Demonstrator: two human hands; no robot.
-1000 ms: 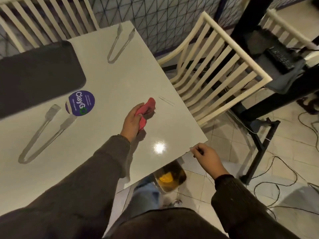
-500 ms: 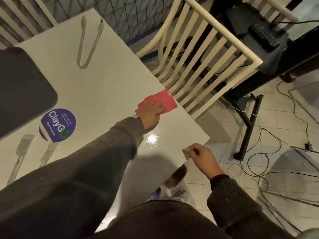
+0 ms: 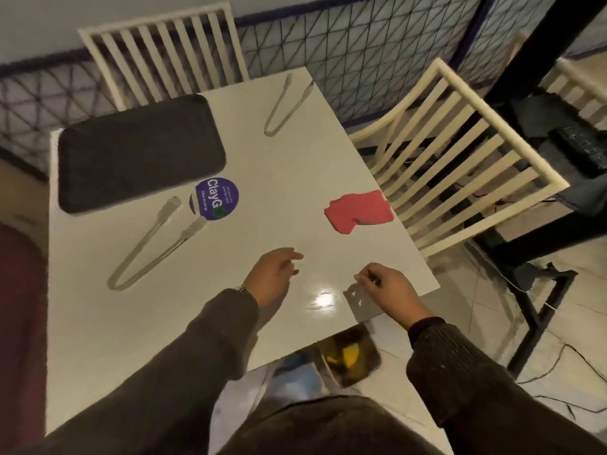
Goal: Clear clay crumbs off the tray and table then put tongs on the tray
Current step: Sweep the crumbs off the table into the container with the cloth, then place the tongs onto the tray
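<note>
Tongs (image 3: pixel 170 205), two pairs, one dark tray (image 3: pixel 141 152), one red cloth (image 3: pixel 359 212)

Red cloth (image 3: pixel 359 213): no longer in the left hand; it now lies flat and alone on the surface (image 3: pixel 279 165), right of centre in the frame, near the edge.
Left hand (image 3: pixel 274 277): let go of the cloth and pulled back to lower centre, fingers relaxed.
Right hand (image 3: pixel 387 290): moved from the surface's edge to above its near corner, fingers curled together as before.
</note>
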